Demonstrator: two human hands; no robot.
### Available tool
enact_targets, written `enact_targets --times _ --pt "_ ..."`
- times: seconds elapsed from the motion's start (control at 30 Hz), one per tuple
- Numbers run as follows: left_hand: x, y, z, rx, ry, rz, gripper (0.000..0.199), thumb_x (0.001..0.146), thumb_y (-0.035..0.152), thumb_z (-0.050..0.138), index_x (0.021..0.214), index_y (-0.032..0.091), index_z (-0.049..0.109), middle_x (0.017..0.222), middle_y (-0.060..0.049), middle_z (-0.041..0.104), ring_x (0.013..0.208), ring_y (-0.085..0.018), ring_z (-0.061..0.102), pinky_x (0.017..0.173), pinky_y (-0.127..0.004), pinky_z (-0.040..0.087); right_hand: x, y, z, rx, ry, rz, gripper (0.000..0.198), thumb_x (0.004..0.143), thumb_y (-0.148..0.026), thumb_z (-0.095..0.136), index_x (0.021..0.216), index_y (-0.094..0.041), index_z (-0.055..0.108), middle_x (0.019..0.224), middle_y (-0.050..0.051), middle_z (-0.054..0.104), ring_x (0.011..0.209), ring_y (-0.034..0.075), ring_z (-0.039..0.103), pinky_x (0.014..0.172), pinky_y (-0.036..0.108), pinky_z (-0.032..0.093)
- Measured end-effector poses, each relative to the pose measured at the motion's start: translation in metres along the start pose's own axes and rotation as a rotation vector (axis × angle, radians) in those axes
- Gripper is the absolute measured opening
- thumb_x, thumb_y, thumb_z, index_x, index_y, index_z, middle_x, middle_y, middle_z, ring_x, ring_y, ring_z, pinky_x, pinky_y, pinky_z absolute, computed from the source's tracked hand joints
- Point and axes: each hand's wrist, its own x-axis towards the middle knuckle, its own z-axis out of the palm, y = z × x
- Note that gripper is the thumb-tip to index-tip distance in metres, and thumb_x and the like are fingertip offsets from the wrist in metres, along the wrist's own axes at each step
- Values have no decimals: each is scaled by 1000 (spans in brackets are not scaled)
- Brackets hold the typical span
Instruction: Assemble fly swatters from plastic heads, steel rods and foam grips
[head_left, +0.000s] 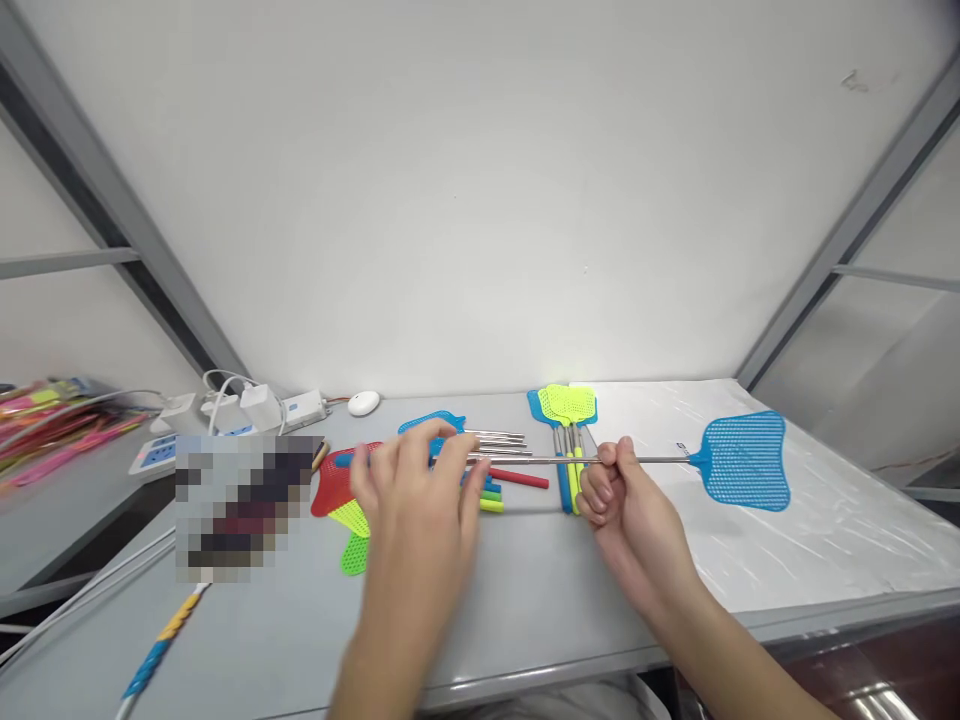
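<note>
A blue fly swatter [746, 460] with a thin metal rod is held crosswise above the table, its mesh head to the right. My left hand [416, 510] is closed around its handle end, which the fingers partly hide. Thumb and curled fingers of my right hand [634, 510] pinch the extended rod between handle and head. Behind and under the rod lie more swatters: a red swatter [330, 490], a green swatter head [355, 555] and several handles, among them a red handle [529, 479]. A stack of yellow and blue swatters [568, 403] lies between my hands, farther back.
White plastic sheeting [840, 540] covers the table's right side. At left are a power strip [154, 455] with plugs and cables, a pixelated object [247, 510] and a blue-yellow cord [161, 645]. A white round case [364, 403] sits near the wall.
</note>
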Motion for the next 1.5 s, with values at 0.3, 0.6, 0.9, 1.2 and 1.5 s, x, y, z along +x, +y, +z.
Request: enact_targets --times 0.3,0.6,0.9,1.2,1.5 --pt "-62 15 37 -1137 6 -481 34 96 50 39 93 20 55 78 -2 54 65 -14 46 63 -27 41 3 15 55 113 -22 -125 31 90 -45 57 73 -22 48 52 -8 30 48 9 25 46 22 27" --pt "-64 10 44 -1510 -22 -691 36 99 41 38 69 20 38 60 3 42 57 -11 36 56 -25 32 -39 82 33 -9 -47 15 38 89 -53 55 70 -21 51 46 -8 33 45 8 27 46 23 25" --pt "-68 18 40 -1354 -270 -632 40 98 40 41 63 19 43 60 1 45 61 -12 44 61 -26 35 -45 88 16 -134 -175 11 23 93 -43 55 85 -22 60 59 -5 48 52 9 42 52 24 34" --pt "-67 14 32 -1401 -261 -680 44 94 40 45 57 19 35 50 4 33 50 -10 29 53 -26 25 -46 67 7 -137 -217 -55 22 92 -39 57 81 -22 64 55 -4 42 51 10 41 50 25 35" --pt "-65 -6 23 -1475 -25 -851 47 90 38 50 55 20 25 47 7 19 44 -8 21 46 -24 21 -38 42 -8 -2 -46 -96 27 89 -41 62 73 -20 58 53 -6 36 48 8 35 46 21 35"
